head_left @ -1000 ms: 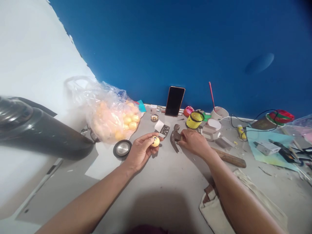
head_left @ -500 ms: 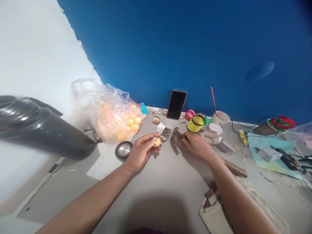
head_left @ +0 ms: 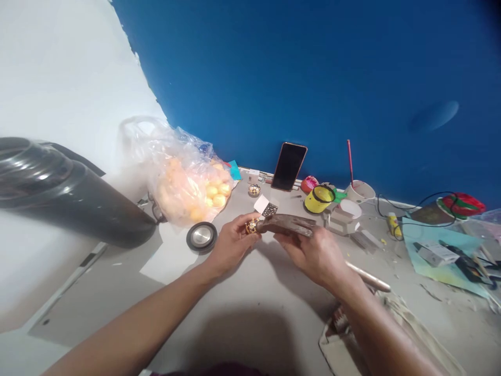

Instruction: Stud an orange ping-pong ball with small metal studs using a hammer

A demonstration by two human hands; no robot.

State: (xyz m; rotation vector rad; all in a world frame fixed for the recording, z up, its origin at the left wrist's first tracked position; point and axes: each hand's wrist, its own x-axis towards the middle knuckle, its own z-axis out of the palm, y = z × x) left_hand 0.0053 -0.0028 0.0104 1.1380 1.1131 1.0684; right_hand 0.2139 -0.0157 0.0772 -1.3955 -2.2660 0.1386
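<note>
Left hand (head_left: 233,244) closed in a pinch, thumb against fingers, round a small yellowish ball (head_left: 251,225) with dark marks, held over the table (head_left: 219,300) between the forearms. Right hand (head_left: 319,256) is curled round a hammer (head_left: 287,223) close behind its head; the head points at the ball, though I can't tell whether they touch.

Just beyond the ball, a small white box (head_left: 262,203) lies with its flap up and little dark pieces inside. Behind that stands a round dish (head_left: 254,196), its contents too small to name. Off to the left, a clear plastic bag (head_left: 146,143) bulges with yellow-orange balls (head_left: 213,196). On the right, a yellow cup (head_left: 312,202) has a dark rim, and a white cup (head_left: 360,194) near the wall (head_left: 254,78) holds a red stick (head_left: 350,159).

Small things crowd the table's far edge along the wall. Bare tabletop opens nearer the person, between the forearms, bounded right by a pale cloth (head_left: 410,326) beside the right forearm.
</note>
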